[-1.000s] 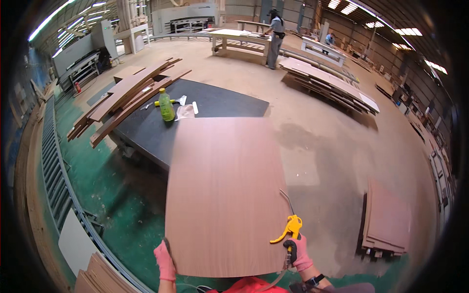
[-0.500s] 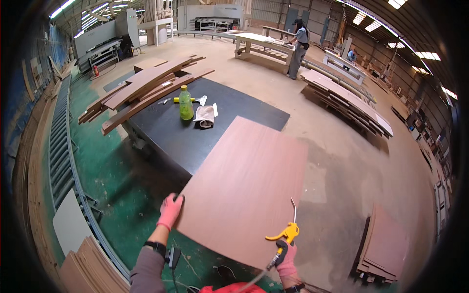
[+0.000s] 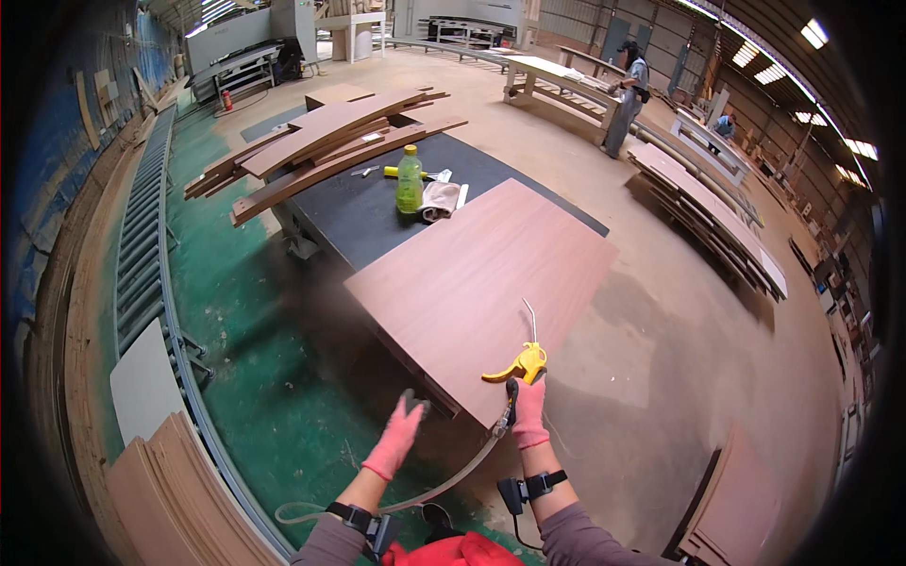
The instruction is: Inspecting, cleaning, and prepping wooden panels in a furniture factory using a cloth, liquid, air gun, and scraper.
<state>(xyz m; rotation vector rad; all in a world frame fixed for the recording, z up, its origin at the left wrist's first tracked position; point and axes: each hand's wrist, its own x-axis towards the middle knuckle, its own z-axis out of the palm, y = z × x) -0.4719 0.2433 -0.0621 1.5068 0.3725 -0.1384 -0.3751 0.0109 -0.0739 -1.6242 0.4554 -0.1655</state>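
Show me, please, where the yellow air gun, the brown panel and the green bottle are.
yellow air gun (image 3: 522,364): head view, on its yellow body above the right hand.
brown panel (image 3: 481,274): head view, middle of its top face.
green bottle (image 3: 409,184): head view, on its body.

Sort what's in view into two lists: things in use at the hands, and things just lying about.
In use:
- right hand gripping the yellow air blow gun with its hose
- brown board on the dark table
- left hand, open, off the board's near corner

Lying about:
- green bottle
- cloth
- curved wood strips
- stacked panels
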